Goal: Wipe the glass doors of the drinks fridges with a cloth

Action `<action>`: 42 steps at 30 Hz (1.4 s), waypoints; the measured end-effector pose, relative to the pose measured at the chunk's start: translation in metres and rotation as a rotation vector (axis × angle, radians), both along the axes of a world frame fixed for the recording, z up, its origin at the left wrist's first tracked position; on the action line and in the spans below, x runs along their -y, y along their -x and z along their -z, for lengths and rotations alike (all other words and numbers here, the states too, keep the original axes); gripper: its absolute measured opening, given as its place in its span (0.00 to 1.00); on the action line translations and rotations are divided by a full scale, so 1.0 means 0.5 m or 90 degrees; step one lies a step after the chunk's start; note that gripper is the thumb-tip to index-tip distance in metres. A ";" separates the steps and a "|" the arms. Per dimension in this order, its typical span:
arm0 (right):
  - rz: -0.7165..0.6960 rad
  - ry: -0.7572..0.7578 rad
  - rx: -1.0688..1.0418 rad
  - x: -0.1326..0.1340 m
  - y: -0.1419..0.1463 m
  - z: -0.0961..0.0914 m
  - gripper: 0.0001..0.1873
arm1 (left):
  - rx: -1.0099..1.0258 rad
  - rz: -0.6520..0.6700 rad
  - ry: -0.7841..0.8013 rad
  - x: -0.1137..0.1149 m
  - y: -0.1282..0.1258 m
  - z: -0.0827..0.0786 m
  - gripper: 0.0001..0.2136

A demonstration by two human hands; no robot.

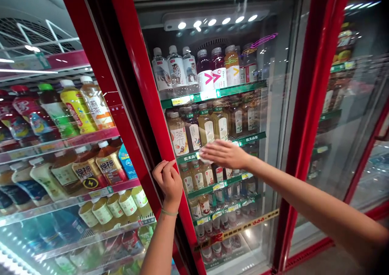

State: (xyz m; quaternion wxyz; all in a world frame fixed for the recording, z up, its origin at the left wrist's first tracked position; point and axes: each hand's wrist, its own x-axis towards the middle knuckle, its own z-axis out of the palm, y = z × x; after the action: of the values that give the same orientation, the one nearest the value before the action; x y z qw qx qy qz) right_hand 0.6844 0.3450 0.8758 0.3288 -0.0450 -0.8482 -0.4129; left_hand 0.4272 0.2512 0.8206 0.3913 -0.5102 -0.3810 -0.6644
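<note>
A red-framed drinks fridge door (pixel 142 76) with a glass pane (pixel 267 153) fills the middle of the view. My left hand (pixel 168 180) is curled round the door's left red edge at mid height. My right hand (pixel 224 153) lies flat against the glass, fingers stretched out, pressing a white cloth (pixel 204 156) that peeks out at the fingertips. Behind the pane stand shelves of bottled teas and juices (pixel 197 129).
To the left an open fridge compartment shows tilted shelves of bottles (pixel 75 105). Another red-framed glass door (pixel 349 105) stands to the right. A row of lamps (pixel 212 22) glows at the fridge's top. Floor shows at the bottom right.
</note>
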 end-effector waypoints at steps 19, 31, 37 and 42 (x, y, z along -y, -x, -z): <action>0.122 0.045 -0.339 -0.036 -0.097 0.028 0.40 | -0.251 -0.174 0.023 -0.004 -0.003 0.010 0.23; 0.150 0.029 -0.355 -0.053 -0.143 0.013 0.40 | -0.326 -0.195 0.055 -0.002 -0.016 0.011 0.26; 0.104 -0.018 -0.255 -0.079 -0.226 -0.005 0.39 | -0.358 -0.191 0.098 -0.007 -0.113 0.016 0.25; 0.120 0.076 -0.399 -0.084 -0.223 -0.038 0.42 | -0.327 -0.131 0.109 -0.052 -0.237 0.001 0.25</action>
State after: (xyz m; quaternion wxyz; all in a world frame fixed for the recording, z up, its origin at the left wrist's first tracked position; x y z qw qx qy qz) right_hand 0.7959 0.3868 0.8947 0.5307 -0.2670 -0.7208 -0.3572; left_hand 0.5455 0.2773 0.8201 0.4958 -0.6515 -0.3743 -0.4355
